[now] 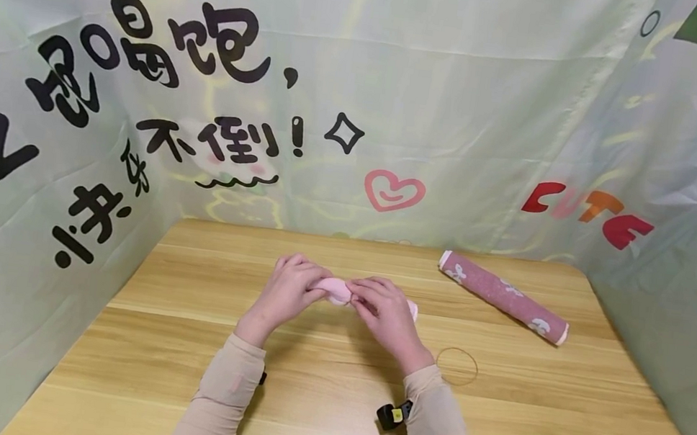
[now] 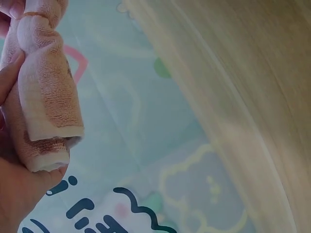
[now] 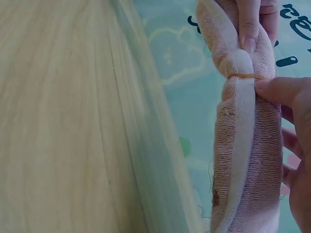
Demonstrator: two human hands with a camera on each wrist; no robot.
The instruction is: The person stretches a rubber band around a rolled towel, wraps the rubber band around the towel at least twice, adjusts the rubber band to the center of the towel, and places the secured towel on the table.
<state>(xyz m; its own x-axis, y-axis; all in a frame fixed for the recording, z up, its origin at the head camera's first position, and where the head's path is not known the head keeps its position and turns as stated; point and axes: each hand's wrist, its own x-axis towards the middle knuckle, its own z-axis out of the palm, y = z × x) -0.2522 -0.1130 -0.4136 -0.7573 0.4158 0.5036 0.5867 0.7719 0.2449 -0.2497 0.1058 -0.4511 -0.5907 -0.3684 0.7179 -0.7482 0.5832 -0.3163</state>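
The head camera looks forward and down over the counter (image 1: 325, 403) from farther back. Both wrist cameras sit very close, sharing the pink rolled towel (image 2: 46, 87) and the counter's edge.

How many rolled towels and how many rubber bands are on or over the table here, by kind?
Rolled towels: 2, a light pink rolled towel held by the left hand and right hand, and a mauve rolled towel lying on the table.
Rubber bands: 2, a band around the held towel and a loose rubber band on the table.
Total: 4
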